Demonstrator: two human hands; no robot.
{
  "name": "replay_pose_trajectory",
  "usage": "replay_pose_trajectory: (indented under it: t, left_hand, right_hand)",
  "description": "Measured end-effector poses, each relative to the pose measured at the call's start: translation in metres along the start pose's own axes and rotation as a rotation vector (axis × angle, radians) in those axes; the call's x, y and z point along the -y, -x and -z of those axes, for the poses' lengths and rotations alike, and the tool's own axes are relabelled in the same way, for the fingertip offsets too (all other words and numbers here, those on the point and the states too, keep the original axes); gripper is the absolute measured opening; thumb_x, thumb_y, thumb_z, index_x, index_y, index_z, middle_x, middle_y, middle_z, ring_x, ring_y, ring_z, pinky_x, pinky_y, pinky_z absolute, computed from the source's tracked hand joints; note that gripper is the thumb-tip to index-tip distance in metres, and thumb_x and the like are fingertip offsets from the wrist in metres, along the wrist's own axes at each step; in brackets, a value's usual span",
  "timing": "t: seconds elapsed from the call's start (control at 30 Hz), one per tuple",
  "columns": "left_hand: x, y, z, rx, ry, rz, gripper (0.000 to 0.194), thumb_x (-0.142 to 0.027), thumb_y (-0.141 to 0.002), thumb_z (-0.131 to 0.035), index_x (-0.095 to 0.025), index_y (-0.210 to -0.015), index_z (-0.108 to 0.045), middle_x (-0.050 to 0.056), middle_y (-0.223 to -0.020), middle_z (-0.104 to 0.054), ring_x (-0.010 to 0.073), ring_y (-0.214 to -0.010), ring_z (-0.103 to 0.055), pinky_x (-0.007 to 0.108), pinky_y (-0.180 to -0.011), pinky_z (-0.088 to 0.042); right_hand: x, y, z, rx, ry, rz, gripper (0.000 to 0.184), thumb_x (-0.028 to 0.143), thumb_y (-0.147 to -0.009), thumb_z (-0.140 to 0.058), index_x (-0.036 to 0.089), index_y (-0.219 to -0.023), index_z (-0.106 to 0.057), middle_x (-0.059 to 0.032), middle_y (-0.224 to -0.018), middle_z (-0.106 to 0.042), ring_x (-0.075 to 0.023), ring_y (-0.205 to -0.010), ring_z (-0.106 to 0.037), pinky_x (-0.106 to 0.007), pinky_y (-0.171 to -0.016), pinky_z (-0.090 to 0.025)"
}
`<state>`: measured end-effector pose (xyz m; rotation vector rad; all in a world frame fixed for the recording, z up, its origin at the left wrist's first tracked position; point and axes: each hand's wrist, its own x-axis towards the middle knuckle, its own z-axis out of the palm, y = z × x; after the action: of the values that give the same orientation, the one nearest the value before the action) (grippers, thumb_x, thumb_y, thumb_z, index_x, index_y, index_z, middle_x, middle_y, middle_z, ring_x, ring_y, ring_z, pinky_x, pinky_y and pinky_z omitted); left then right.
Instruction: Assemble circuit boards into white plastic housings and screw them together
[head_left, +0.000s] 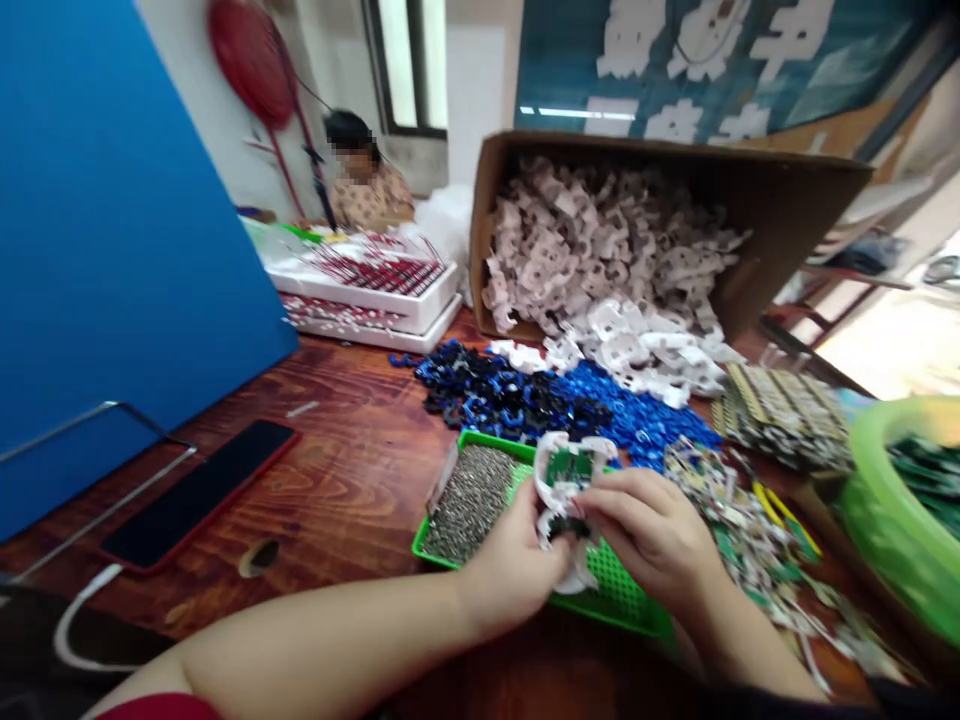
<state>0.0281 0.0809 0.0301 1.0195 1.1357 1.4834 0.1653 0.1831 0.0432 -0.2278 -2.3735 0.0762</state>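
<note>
My left hand (517, 550) is closed around a white plastic shell (550, 480), held up over a green basket (622, 600). A green circuit board (568, 466) sits inside the shell's upper part. The fingertips of my right hand (652, 525) are pinched together at the shell's right side, near the board's lower edge. Whatever small part they may grip is hidden. Below and left of the shell, many small metal screws (469, 500) fill one side of the basket.
Behind the basket lie black and blue plastic pieces (517, 395). A cardboard box (795, 215) spills white shells. Right are wired boards (750, 540) and a green tub (870, 500); left, a phone (199, 490) and blue panel (142, 270). A person (367, 185) sits beyond white trays (420, 310).
</note>
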Motion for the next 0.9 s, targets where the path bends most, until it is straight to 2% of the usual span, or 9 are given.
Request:
replay_pose_trajectory:
  t: [0.23, 0.6, 0.77, 0.9]
  left_hand:
    - [0.004, -0.003, -0.001, -0.014, -0.078, 0.002, 0.049, -0.012, -0.08, -0.053, -0.017, -0.126, -0.037, 0.009, -0.126, -0.053, 0.0199, -0.117, -0.049, 0.035, -0.104, -0.034]
    - [0.006, 0.0, 0.001, -0.024, -0.145, -0.066, 0.052, -0.011, -0.082, -0.05, -0.02, -0.131, -0.034, 0.008, -0.133, -0.049, 0.0193, -0.123, -0.044, 0.034, -0.107, -0.03]
    - [0.008, 0.004, 0.0, -0.044, -0.141, -0.086, 0.054, -0.014, -0.083, -0.051, -0.02, -0.133, -0.032, 0.008, -0.129, -0.052, 0.0195, -0.123, -0.045, 0.034, -0.106, -0.031]
    - [0.009, 0.006, 0.0, -0.027, -0.184, -0.088, 0.056, -0.017, -0.085, -0.049, -0.02, -0.136, -0.026, 0.01, -0.134, -0.047, 0.019, -0.123, -0.044, 0.032, -0.105, -0.032]
  right_hand:
    - [0.0, 0.0, 0.0, 0.033, -0.054, -0.04, 0.017, 0.013, -0.081, -0.057, 0.019, -0.097, -0.06, -0.0019, -0.091, -0.064, -0.0116, -0.084, -0.057, -0.028, -0.074, -0.046]
    - [0.005, -0.001, -0.007, -0.098, -0.147, -0.084, 0.02, 0.008, -0.079, -0.058, 0.018, -0.097, -0.06, -0.0039, -0.091, -0.063, -0.0112, -0.085, -0.057, -0.026, -0.075, -0.048]
    - [0.01, -0.004, -0.004, -0.102, -0.183, -0.107, 0.018, 0.008, -0.08, -0.056, 0.017, -0.095, -0.061, -0.0042, -0.089, -0.063, -0.0112, -0.084, -0.058, -0.026, -0.074, -0.05]
    - [0.011, -0.006, -0.002, -0.099, -0.207, -0.109, 0.016, 0.009, -0.081, -0.056, 0.018, -0.091, -0.063, -0.0031, -0.086, -0.063, -0.0103, -0.081, -0.058, -0.024, -0.073, -0.05]
